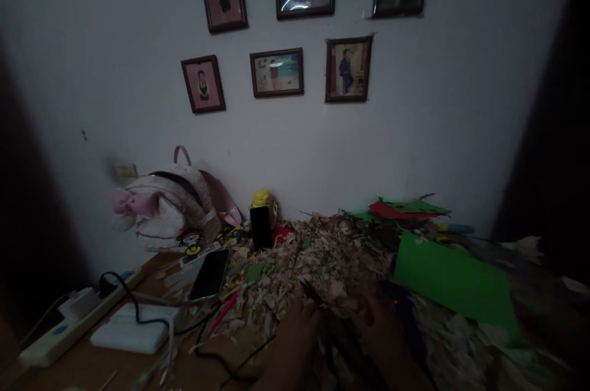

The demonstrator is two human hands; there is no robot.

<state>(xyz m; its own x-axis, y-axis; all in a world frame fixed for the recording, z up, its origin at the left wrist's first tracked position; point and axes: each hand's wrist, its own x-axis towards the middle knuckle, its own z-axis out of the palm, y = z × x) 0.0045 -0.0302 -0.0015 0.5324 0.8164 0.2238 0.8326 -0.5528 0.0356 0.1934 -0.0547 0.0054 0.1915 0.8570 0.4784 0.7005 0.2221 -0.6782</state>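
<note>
My left hand (302, 320) is low in the middle of the head view, over a heap of pale dry shreds (276, 308). Its fingers are curled together at the base of a dark pointed tool (313, 291), whose tip points away from me. Whether this is scissors or pliers is too dark to tell. Just to the right, my right hand (373, 317) is bent over the shreds, its fingers smeared by motion and shadow. Anything in it is hidden. Between my hands lies dark, unclear material.
Left are a power strip (46, 345), a white box (131, 328), black cables, a phone (209, 274) and a pink pen (224, 311). A backpack (170, 213), an upright phone (261, 228) and a yellow-topped bottle (262, 197) stand by the wall. Green card (454, 280) lies right.
</note>
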